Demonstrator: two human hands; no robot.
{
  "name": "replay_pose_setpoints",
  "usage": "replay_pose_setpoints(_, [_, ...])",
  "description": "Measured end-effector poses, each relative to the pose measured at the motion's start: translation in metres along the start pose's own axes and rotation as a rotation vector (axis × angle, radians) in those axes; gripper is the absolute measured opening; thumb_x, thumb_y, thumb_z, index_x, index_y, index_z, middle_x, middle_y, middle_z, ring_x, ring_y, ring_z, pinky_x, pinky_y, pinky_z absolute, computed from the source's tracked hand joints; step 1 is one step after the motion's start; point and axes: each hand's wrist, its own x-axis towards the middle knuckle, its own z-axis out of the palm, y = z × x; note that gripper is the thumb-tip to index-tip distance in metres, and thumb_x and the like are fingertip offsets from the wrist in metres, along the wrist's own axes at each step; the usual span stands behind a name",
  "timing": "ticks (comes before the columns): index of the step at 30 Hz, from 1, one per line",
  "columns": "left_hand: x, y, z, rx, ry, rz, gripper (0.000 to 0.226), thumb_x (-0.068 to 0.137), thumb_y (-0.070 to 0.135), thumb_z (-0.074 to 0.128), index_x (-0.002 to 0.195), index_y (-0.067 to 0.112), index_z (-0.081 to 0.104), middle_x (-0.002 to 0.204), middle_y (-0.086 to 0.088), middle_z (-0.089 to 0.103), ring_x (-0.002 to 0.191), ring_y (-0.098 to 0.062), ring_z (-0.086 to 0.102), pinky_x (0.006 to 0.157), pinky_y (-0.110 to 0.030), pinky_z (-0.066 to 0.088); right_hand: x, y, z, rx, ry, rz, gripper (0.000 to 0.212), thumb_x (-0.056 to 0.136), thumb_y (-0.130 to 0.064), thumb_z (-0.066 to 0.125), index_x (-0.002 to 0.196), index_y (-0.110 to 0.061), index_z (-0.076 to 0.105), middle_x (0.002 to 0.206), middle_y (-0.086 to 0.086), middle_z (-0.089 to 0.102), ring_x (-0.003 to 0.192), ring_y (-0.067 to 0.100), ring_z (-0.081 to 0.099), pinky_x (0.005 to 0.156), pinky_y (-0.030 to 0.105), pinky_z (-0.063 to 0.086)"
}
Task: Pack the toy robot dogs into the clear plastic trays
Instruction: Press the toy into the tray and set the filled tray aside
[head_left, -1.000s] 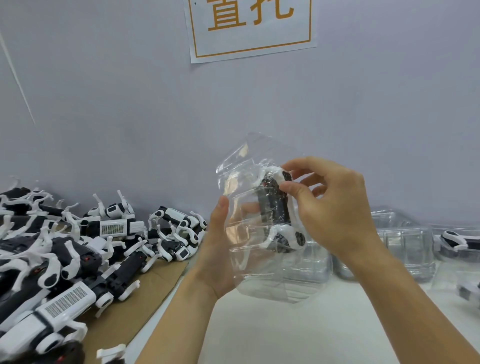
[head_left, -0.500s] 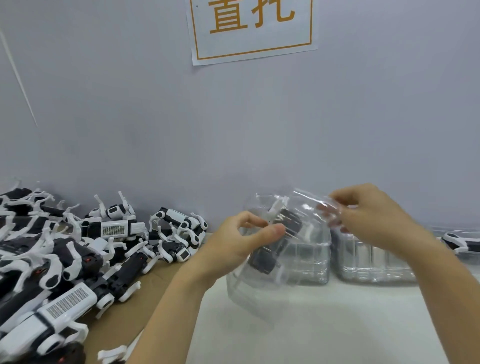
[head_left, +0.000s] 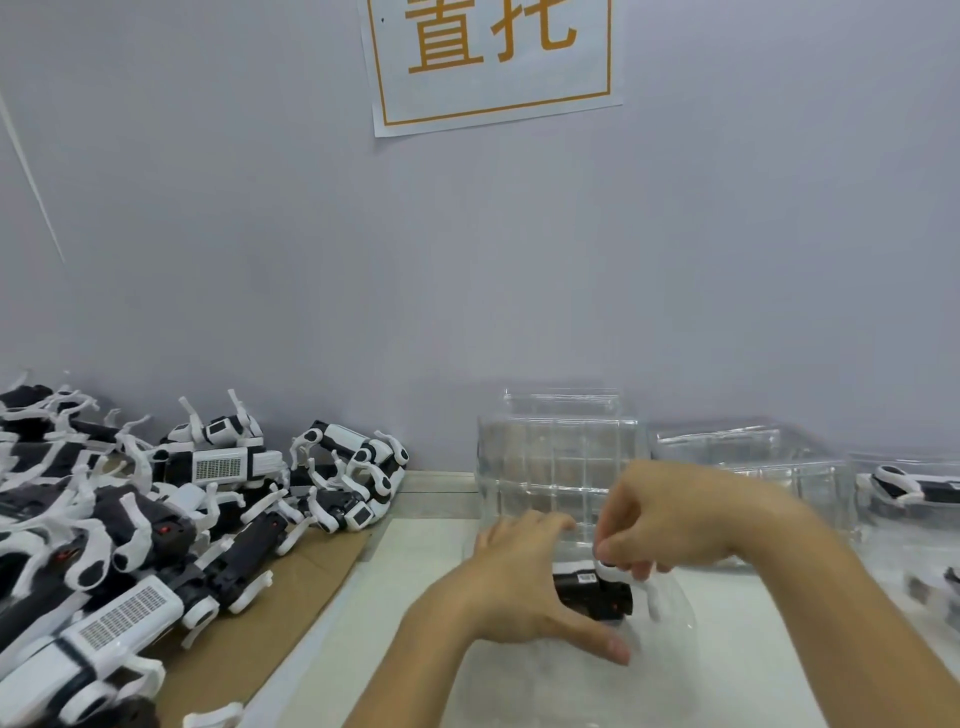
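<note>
The left hand (head_left: 524, 587) lies spread, fingers straight, on the clear plastic tray (head_left: 670, 629) on the desk (head_left: 363, 623) — the toy robot dog (head_left: 595, 592) sits just right of it in the tray, long axis left-to-right, heading unclear — the right hand (head_left: 670, 519) pinching its white leg from above.

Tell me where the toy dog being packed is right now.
Head view, low centre-right: the toy dog lies in a clear tray on the white table, between the left hand and right hand.
</note>
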Motion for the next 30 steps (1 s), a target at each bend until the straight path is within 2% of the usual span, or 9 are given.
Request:
replay_pose_setpoints(3, [-0.002, -0.014, -0.011, -0.191, 0.072, 0.033, 0.108, 0.051, 0.072, 0.079, 0.146, 0.039, 0.040, 0.144, 0.027, 0.044, 0.132, 0.007, 0.039, 0.106, -0.016, 0.033, 0.015, -0.003, 0.015, -0.064, 0.037, -0.037, 0.019, 0.091, -0.033, 0.066, 0.108, -0.031, 0.074, 0.096, -0.012, 0.073, 0.092, 0.008, 0.067, 0.080, 0.023, 0.051])
replay_pose_setpoints(5, [-0.003, -0.028, -0.019, -0.239, 0.175, 0.065, 0.076, 0.064, 0.064, 0.068, 0.133, 0.035, 0.057, 0.132, 0.028, 0.056, 0.122, 0.015, 0.047, 0.097, -0.004, 0.034, 0.027, -0.006, 0.028, -0.003, 0.101, -0.099, 0.029, 0.091, -0.037, 0.068, 0.118, -0.030, 0.070, 0.110, -0.011, 0.068, 0.100, 0.009, 0.063, 0.087, 0.025, 0.050])
replay_pose_setpoints(8, [0.002, -0.050, -0.011, -0.401, 0.428, 0.050, 0.028, 0.082, 0.021, 0.055, 0.103, 0.031, 0.070, 0.109, 0.016, 0.070, 0.109, 0.000, 0.060, 0.093, -0.013, 0.044, 0.042, -0.015, 0.055, 0.102, 0.130, -0.216, 0.032, 0.090, -0.044, 0.067, 0.120, -0.033, 0.069, 0.110, -0.014, 0.063, 0.097, 0.006, 0.060, 0.086, 0.024, 0.048])
replay_pose_setpoints(10, [0.006, -0.062, 0.002, -0.550, 0.501, -0.038, 0.034, 0.088, -0.002, 0.052, 0.092, 0.024, 0.073, 0.098, 0.004, 0.074, 0.102, -0.014, 0.066, 0.091, -0.025, 0.051, 0.049, -0.021, 0.073, 0.130, 0.186, -0.298, 0.026, 0.092, -0.044, 0.064, 0.115, -0.034, 0.071, 0.104, -0.015, 0.062, 0.092, 0.006, 0.057, 0.083, 0.026, 0.048])
replay_pose_setpoints(13, [0.010, -0.072, 0.011, -0.871, 0.459, -0.159, 0.039, 0.087, -0.009, 0.050, 0.078, 0.014, 0.080, 0.091, -0.010, 0.077, 0.092, -0.024, 0.071, 0.089, -0.041, 0.052, 0.057, -0.025, 0.087, 0.168, 0.264, -0.361, 0.020, 0.092, -0.042, 0.065, 0.108, -0.035, 0.074, 0.094, -0.020, 0.059, 0.084, 0.004, 0.053, 0.082, 0.028, 0.048])
replay_pose_setpoints(18, [0.015, -0.077, 0.011, -0.984, 0.482, -0.188, 0.038, 0.085, -0.011, 0.049, 0.077, 0.011, 0.080, 0.092, -0.015, 0.077, 0.088, -0.026, 0.074, 0.087, -0.042, 0.054, 0.065, -0.025, 0.093, 0.227, 0.308, -0.334, 0.020, 0.087, -0.043, 0.073, 0.106, -0.039, 0.076, 0.090, -0.020, 0.057, 0.077, 0.000, 0.051, 0.074, 0.018, 0.040])
replay_pose_setpoints(23, [0.019, -0.077, 0.014, -1.056, 0.499, -0.192, 0.042, 0.086, -0.011, 0.047, 0.073, 0.012, 0.080, 0.091, -0.016, 0.077, 0.088, -0.027, 0.072, 0.082, -0.038, 0.054, 0.067, -0.032, 0.101, 0.231, 0.410, -0.258, 0.016, 0.087, -0.038, 0.072, 0.103, -0.035, 0.076, 0.100, -0.013, 0.068, 0.088, 0.008, 0.060, 0.079, 0.025, 0.050])
replay_pose_setpoints(26, [0.020, -0.080, 0.016, -1.053, 0.492, -0.184, 0.039, 0.087, -0.009, 0.048, 0.078, 0.011, 0.080, 0.094, -0.017, 0.076, 0.092, -0.031, 0.072, 0.082, -0.040, 0.053, 0.066, -0.030, 0.098, 0.223, 0.370, -0.278, 0.019, 0.084, -0.041, 0.075, 0.103, -0.037, 0.076, 0.095, -0.015, 0.067, 0.085, 0.005, 0.057, 0.074, 0.020, 0.044])
replay_pose_setpoints(30, [0.022, -0.082, 0.016, -1.079, 0.469, -0.196, 0.035, 0.086, -0.006, 0.052, 0.079, 0.013, 0.080, 0.093, -0.015, 0.076, 0.092, -0.030, 0.071, 0.084, -0.041, 0.054, 0.061, -0.032, 0.092, 0.220, 0.328, -0.286, 0.020, 0.086, -0.043, 0.071, 0.104, -0.036, 0.075, 0.098, -0.015, 0.067, 0.088, 0.007, 0.059, 0.079, 0.023, 0.048])
